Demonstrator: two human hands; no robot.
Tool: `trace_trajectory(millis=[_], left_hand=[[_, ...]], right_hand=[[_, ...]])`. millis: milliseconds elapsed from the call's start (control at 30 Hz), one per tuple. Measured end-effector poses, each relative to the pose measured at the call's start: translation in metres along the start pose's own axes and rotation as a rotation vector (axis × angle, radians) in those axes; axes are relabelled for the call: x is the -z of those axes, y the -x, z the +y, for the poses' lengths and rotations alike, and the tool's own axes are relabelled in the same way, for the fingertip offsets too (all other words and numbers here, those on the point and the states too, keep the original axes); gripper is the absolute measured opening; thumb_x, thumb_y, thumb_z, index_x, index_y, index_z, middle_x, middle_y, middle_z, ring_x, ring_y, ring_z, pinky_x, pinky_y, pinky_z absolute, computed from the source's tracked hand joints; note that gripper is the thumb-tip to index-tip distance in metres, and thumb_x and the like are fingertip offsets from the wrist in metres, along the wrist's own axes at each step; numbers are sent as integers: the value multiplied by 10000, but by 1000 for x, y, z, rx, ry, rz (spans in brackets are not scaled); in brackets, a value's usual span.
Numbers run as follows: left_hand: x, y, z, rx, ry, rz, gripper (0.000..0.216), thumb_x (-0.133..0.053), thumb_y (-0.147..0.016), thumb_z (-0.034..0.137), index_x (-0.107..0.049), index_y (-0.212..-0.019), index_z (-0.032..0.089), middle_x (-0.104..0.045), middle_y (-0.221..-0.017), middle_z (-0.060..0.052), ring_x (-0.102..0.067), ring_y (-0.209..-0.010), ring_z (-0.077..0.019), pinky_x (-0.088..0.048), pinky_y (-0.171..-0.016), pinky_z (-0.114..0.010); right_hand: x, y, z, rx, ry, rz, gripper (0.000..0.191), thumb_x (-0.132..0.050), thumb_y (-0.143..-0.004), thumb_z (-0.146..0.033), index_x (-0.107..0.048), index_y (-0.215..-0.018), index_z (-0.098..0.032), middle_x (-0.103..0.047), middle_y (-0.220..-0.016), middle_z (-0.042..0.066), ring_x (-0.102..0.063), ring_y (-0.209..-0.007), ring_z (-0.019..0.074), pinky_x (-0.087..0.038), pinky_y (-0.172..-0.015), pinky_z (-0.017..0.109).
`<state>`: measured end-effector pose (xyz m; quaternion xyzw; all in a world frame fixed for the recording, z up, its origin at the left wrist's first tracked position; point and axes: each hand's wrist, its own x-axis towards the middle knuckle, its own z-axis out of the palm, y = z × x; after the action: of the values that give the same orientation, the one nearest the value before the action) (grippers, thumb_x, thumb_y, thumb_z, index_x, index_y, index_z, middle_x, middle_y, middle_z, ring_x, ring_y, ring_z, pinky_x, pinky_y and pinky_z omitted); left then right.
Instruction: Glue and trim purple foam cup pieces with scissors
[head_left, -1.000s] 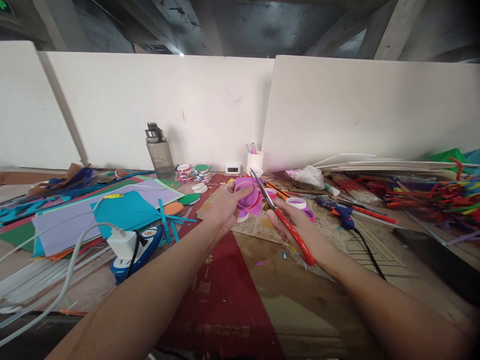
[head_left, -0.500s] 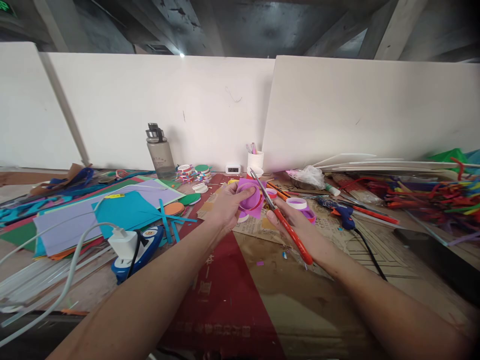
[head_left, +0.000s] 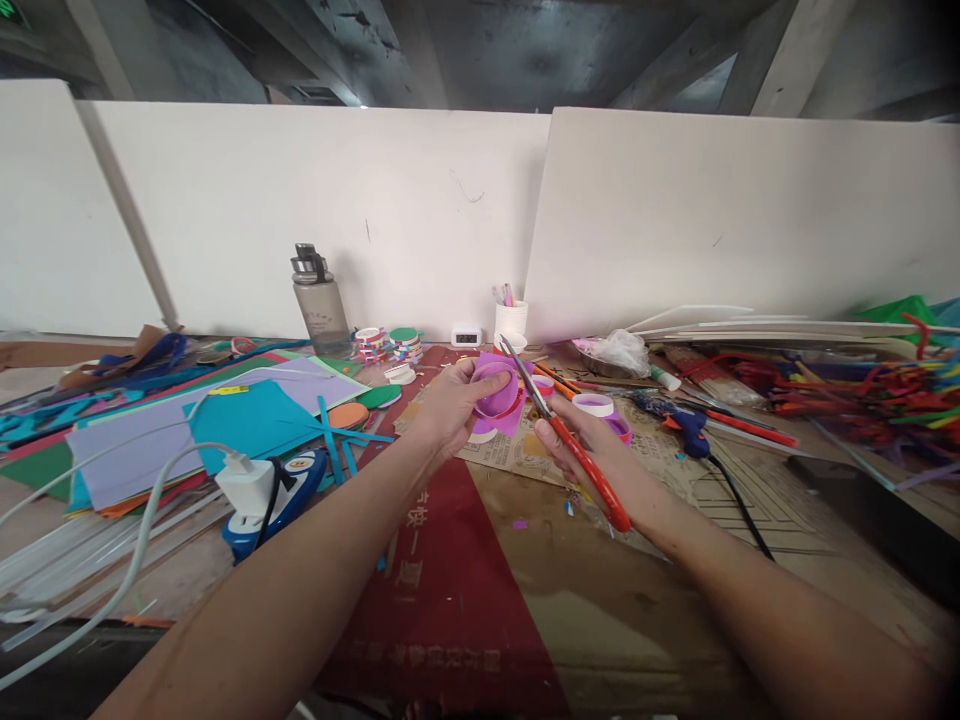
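Note:
Between the thumb and fingers of my left hand (head_left: 448, 408) is a purple paper piece (head_left: 516, 418) with a round purple ring on it. My right hand (head_left: 581, 440) grips scissors (head_left: 592, 475) with red handles. Their metal blades point up and away, close beside the purple paper's right side; I cannot tell whether they touch it. Just right of the right hand lie white-and-purple paper rings (head_left: 594, 404). Another pale ring (head_left: 482, 432) shows under the left hand's paper.
Coloured paper sheets (head_left: 135, 450) and a blue power strip (head_left: 274, 505) with cables lie left. A grey bottle (head_left: 321, 310), a small clock (head_left: 466, 337) and a white cup (head_left: 511, 318) stand at the back. A blue glue gun (head_left: 686, 432) and black phone (head_left: 877, 520) are right.
Both hands stay almost in place, still holding the purple paper and the scissors. The scissors' handles have dropped very slightly to the right.

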<state>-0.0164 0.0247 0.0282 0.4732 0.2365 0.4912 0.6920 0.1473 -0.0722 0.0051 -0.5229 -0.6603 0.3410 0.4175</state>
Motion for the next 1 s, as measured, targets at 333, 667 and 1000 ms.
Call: trace_trajectory(millis=[333, 667, 1000], left_hand=[[4, -2, 7, 37, -13, -20, 348, -916, -533, 168, -709, -807, 111, -709, -733, -22, -616, -637, -102, -486, -653, -235], [-8, 6, -6, 128, 145, 96, 184, -801, -706, 127, -710, -866, 122, -729, -828, -46, -672, -719, -127, -539, -681, -240], [-1, 0, -6, 49, 40, 48, 402, -929, -522, 170, -664, -820, 118, -688, -743, -13, -625, -652, -107, -493, -644, -237]], right_hand=[[1, 1, -1, 39, 103, 29, 293, -563, -920, -519, -503, -897, -233, -406, -663, -65, -361, -551, 103, -291, -508, 236], [0, -2, 1, 44, 81, 75, 295, -565, -915, -510, -518, -964, -224, -405, -663, -65, -342, -568, 107, -301, -510, 238], [1, 0, -9, 109, 136, 96, 305, -545, -921, -535, -525, -924, -231, -509, -807, -6, -453, -736, 163, -420, -658, 285]])
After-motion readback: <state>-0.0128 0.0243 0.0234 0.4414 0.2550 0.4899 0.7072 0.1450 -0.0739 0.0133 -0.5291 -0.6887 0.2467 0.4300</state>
